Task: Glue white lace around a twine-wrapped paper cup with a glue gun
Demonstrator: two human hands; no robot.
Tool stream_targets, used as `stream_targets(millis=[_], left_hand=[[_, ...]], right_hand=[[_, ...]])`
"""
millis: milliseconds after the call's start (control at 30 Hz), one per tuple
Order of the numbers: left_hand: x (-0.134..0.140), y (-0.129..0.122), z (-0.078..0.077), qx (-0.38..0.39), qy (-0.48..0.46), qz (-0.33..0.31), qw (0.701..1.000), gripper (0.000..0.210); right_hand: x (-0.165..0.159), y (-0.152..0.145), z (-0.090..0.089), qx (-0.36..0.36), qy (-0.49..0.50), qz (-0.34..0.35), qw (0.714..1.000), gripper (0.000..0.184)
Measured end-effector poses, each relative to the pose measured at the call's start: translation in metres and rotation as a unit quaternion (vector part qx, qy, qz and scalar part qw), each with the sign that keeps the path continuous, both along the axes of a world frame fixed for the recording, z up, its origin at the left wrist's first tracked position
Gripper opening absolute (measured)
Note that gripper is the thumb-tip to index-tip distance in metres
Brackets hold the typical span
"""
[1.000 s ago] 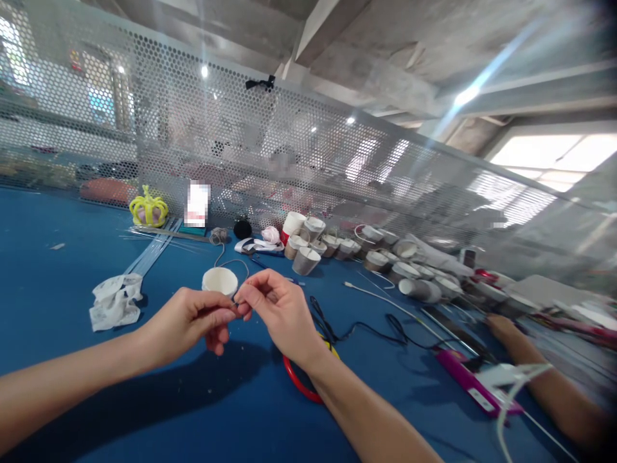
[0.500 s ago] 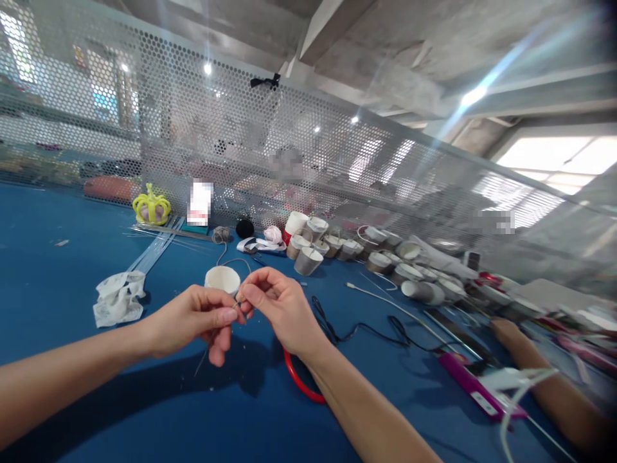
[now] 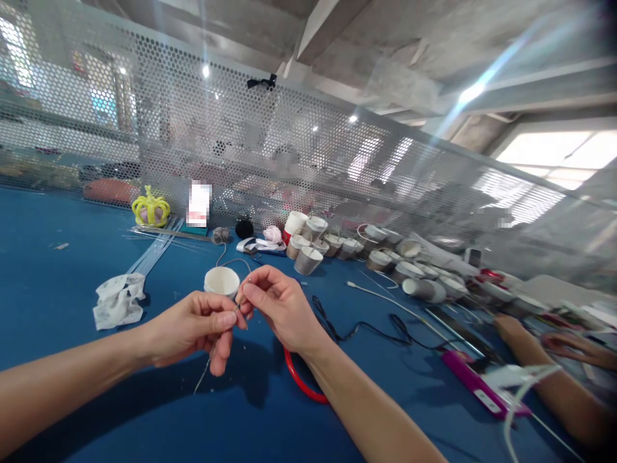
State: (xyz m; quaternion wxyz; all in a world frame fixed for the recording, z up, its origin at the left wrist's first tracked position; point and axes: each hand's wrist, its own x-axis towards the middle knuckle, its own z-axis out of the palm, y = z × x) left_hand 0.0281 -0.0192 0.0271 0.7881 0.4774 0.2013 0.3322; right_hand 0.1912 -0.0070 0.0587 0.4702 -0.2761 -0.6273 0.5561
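My left hand (image 3: 200,325) pinches a thin grey yarn (image 3: 202,376) between thumb and forefinger, and its loose tail hangs below toward the table. Right beside it, the fingertips of my right hand (image 3: 279,305) are closed on the same yarn, the two hands almost touching. Whatever else sits between those fingertips is too small to make out. Just behind the hands stands a white cup (image 3: 222,281). From near it a strand runs back to a small grey yarn ball (image 3: 220,235). Partly hidden under my right wrist lies a red curved band (image 3: 301,382).
Several grey-wrapped cups (image 3: 308,260) line the back along a perforated metal screen (image 3: 313,154). A yellow crown-shaped piece (image 3: 151,209) and crumpled white material (image 3: 119,302) are at left. A black cable (image 3: 357,333), a purple power strip (image 3: 482,382) and another person's arm (image 3: 535,366) lie right.
My left hand has shifted slightly down, its lower fingers lower, and more of the yarn tail shows. At far right, another hand has come into view.
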Motion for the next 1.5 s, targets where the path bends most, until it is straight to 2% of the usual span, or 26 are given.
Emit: stream_targets(millis=[267,533,800,933,1067,1267,1500], left_hand=[[0.004,-0.002,0.0,-0.038,-0.012,0.014,0.999,0.027],[0.004,0.001,0.001,-0.026,-0.009,0.021,0.999,0.026],[0.002,0.001,-0.002,-0.021,-0.001,0.034,0.999,0.03],[0.001,0.003,-0.001,-0.001,0.011,0.018,1.0,0.027],[0.001,0.004,0.001,0.016,0.024,0.03,0.999,0.029],[0.001,0.004,-0.002,0.047,0.057,0.058,0.996,0.032],[0.002,0.002,-0.002,0.039,0.086,0.049,0.994,0.038]], right_hand=[[-0.004,-0.004,0.001,0.068,-0.057,-0.082,0.993,0.008],[-0.004,0.002,-0.005,-0.015,-0.003,-0.04,0.999,0.012],[-0.003,0.006,-0.002,-0.009,0.04,-0.105,0.994,0.014],[0.0,0.006,0.002,-0.036,0.03,-0.056,0.997,0.016],[0.0,0.004,0.002,-0.072,0.021,-0.01,0.997,0.02],[-0.001,0.001,0.001,0.019,-0.075,-0.043,0.996,0.017],[-0.004,-0.005,0.001,0.06,-0.123,-0.069,0.988,0.012]])
